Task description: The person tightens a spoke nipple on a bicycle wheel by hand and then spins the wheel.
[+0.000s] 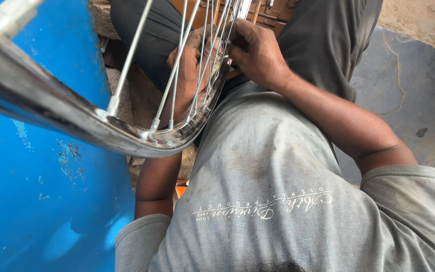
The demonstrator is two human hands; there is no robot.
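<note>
Chrome wheel rim [76,121]: curved, polished steel, mirror-bright with smudges, sweeping from upper left across to centre. Thin straight steel spokes [177,60] fan up from nipples seated in the rim toward the top edge.

Left hand [192,75] sits behind the spokes, just above the rim's inner curve, fingers curled; grimy, dark with grease. Whether it grips a spoke or only rests against them, cannot tell, as the spokes screen it. Right hand [255,50] on the near side of the spokes, fingertips bunched and pinching among the spokes close to the left hand. The 2 hands nearly touch, with the spokes between them.

Rim lies in front of the chest, over the lap, tilted.

Grey cotton t-shirt [268,166], dusty and stained. Dark trousers [323,35]. Blue painted barrel [41,191], smooth, chipped in spots, at left. Cracked grey concrete floor [409,100] at right.
</note>
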